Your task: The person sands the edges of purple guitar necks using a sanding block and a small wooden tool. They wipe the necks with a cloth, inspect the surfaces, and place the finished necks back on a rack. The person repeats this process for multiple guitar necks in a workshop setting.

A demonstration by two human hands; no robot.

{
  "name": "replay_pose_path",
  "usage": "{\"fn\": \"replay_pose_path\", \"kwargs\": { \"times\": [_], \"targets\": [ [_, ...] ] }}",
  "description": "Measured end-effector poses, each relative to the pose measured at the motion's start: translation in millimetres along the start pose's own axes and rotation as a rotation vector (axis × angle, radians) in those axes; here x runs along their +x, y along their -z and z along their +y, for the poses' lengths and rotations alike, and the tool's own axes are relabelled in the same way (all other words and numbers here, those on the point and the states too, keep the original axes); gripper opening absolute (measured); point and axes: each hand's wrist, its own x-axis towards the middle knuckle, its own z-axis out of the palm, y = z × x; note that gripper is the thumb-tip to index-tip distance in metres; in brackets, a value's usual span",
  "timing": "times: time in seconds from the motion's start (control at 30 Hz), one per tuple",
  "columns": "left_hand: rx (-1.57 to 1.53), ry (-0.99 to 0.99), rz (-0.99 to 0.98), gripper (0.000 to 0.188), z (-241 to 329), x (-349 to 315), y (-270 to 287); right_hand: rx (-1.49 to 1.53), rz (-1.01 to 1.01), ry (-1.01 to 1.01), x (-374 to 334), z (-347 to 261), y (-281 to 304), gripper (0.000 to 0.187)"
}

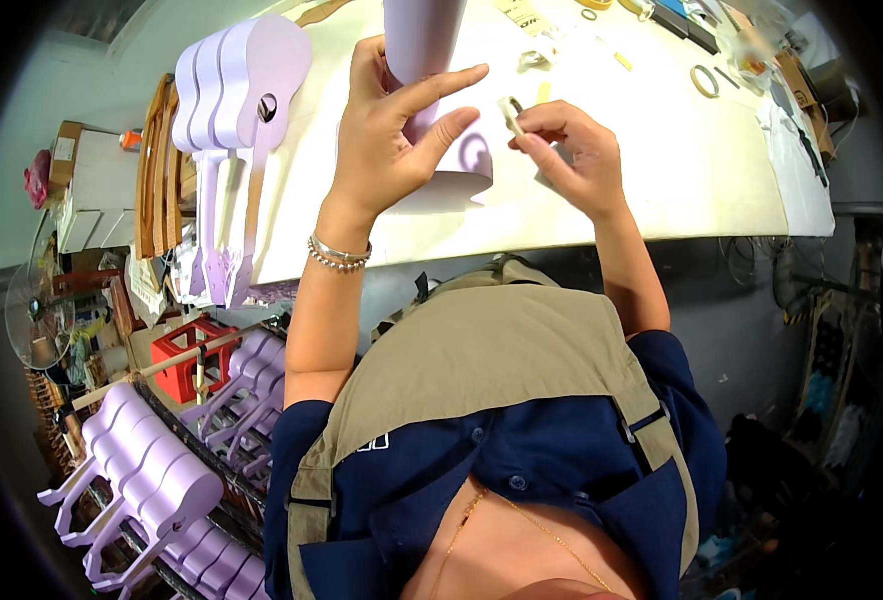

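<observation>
My left hand (391,140) is at a lavender ukulele body (423,35) that rises from the table toward the top edge of the view. Its thumb and forefinger are spread across the near side, while the other fingers go round the far left side, partly hidden. A curved lower part of the same lavender colour shows beneath the hand. To the right, my right hand (576,155) pinches a small pale roll of tape (510,116) between thumb and fingers. The roll is apart from the ukulele, just above the tabletop.
Lavender ukuleles (241,85) stand stacked at the table's left end beside wooden strips (158,170). More hang on a rack (151,460) at lower left, near a red stool (193,360) and a fan (41,305). A tape ring (704,80) lies on the cream table (661,180).
</observation>
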Motion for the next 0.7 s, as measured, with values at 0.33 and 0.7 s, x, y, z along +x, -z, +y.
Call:
{"fn": "replay_pose_path", "kwargs": {
  "times": [0.33, 0.7],
  "targets": [
    [-0.011, -0.01, 0.021, 0.015, -2, -3, 0, -0.318, 0.068, 0.118, 10, -27, -16, 0.011],
    [-0.041, -0.016, 0.088, 0.013, -10, -9, -1, -0.328, 0.423, 0.003, 19, -2, -50, 0.006]
  ]
}}
